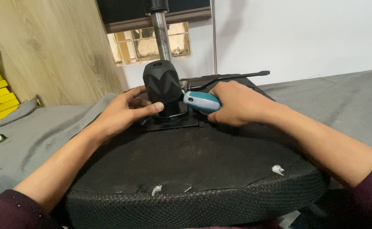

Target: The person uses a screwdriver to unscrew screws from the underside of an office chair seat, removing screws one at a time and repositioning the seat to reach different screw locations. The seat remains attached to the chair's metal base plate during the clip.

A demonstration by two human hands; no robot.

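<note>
Screwdriver point(202, 101) — gripped in right hand point(232, 104).

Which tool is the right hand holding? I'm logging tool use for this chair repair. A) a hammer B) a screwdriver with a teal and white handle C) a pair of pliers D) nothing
B: the right hand wraps a teal and white screwdriver handle beside the black cylinder on the upturned seat's metal plate.

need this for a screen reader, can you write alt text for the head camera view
Seen from above, the right hand grips a teal-and-white screwdriver handle beside a black mechanism on an upturned black seat. The left hand rests on the metal plate. Grey cloth covers the table.
</note>
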